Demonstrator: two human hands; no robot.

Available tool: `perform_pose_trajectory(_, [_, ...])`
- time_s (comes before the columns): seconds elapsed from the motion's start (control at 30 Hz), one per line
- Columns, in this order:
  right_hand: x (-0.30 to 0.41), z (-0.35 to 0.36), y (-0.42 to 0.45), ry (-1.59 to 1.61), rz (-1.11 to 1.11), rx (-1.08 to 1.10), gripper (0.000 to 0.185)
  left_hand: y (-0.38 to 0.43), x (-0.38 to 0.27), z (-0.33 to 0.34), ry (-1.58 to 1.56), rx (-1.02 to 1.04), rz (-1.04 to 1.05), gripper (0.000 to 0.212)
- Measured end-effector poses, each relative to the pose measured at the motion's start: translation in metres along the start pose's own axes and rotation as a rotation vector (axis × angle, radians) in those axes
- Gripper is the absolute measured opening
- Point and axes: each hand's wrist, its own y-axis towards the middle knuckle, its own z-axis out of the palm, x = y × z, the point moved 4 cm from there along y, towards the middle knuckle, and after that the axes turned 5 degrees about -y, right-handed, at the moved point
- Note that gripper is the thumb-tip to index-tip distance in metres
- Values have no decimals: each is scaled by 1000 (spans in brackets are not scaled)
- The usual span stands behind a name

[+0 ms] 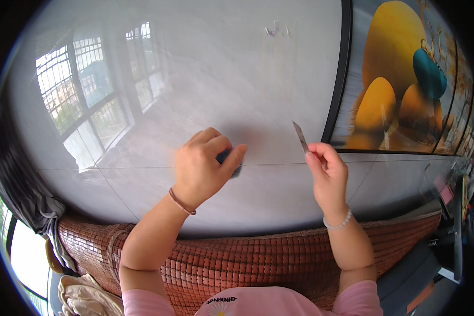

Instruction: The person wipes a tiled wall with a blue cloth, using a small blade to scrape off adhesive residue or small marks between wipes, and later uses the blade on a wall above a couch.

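Observation:
My left hand (205,164) is curled around a small dark blue and grey object (237,170), perhaps a cloth or sponge, mostly hidden by my fingers. It is in front of a glossy light-grey tiled wall (221,87); whether it touches the tile I cannot tell. To the right, my right hand (328,173) pinches a thin, narrow metal blade (300,136) between thumb and fingers. The blade is stained and points up and slightly left. Higher on the wall, peeled whitish and purplish residue (275,31) sticks to the tile.
A black-framed picture (395,91) with egg shapes hangs at right. Below the wall runs a sofa back covered by a brown tile-like mat (241,262). A dark curtain (23,173) hangs at left, above beige fabric (85,294). Windows reflect in the tile.

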Motion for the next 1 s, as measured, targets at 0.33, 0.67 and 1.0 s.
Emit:
perform_pose_trajectory(0.33, [52,-2,68,-144,-368,-74,4,32,-13,4,-133,-58,67,35])
perform_pose_trajectory(0.67, [78,-30,101,-383,-519,-205,4,100,-36,-23,356,-330,345,11])
perform_pose_trajectory(1.0, [58,-64,76,-296,-499,-355,4,166,-40,-2,669,-366,436,11])
